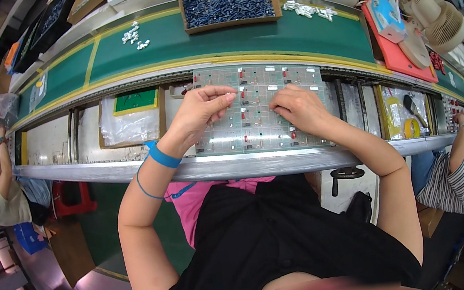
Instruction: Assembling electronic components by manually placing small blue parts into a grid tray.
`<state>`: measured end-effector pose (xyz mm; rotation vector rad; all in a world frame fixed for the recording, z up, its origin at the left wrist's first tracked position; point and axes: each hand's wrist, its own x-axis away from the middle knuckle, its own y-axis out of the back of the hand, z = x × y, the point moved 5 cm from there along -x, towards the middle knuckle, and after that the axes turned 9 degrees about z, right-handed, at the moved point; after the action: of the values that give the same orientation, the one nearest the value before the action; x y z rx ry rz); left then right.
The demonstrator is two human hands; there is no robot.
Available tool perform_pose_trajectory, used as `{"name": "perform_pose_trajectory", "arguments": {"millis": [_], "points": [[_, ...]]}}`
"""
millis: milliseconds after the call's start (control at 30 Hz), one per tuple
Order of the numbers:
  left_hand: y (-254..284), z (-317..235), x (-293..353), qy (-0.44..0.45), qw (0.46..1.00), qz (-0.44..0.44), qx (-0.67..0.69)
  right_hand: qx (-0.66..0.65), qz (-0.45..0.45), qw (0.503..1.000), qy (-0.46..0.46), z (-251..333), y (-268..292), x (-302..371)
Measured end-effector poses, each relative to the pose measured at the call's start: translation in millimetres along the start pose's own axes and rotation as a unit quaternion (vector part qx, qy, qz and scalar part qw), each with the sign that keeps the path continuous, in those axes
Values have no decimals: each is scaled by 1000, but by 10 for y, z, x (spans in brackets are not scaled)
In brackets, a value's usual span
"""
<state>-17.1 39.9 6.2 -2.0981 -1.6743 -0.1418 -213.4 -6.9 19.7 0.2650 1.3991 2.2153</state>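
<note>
A panel of grey-green circuit boards (263, 134) lies across the conveyor rails in front of me, dotted with small red, white and green components. Over its left part is my left hand (203, 112), thumb and forefinger pinched together; whatever tiny thing may be between them is too small to name. A blue wrist strap (163, 156) with a thin cord circles that wrist. My right hand (302, 110) reaches down to the right half of the panel with its fingers curled closed. Its fingertips touch or nearly touch the boards, and what they may hold is hidden.
Beyond the rails, a green belt (160, 53) carries loose white parts (135, 35) and more white parts (309, 10). A cardboard box (232, 24) of blue components stands between them. A fan (444, 26) is at far right. Co-workers sit at both sides.
</note>
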Motion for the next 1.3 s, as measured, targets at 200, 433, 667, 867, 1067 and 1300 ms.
{"name": "perform_pose_trajectory", "arguments": {"millis": [200,433,667,867,1067,1300], "points": [[-57,-13,33,-16,999,26,42,28,6,1000,11,59,41,-1],[-79,-15,75,-17,999,28,-33,14,-176,972,-153,-1320,729,-142],[-141,-5,154,-10,999,24,-35,226,-218,928,-199,-2488,977,-245],[-173,129,166,-44,989,25,-141,279,-167,928,-181,-2350,878,-284],[-344,112,265,-92,855,-43,-509,206,-146,951,-180,-2248,863,-225],[-428,143,268,-107,816,-54,-566,237,-172,941,-169,-2270,835,-274]]}}
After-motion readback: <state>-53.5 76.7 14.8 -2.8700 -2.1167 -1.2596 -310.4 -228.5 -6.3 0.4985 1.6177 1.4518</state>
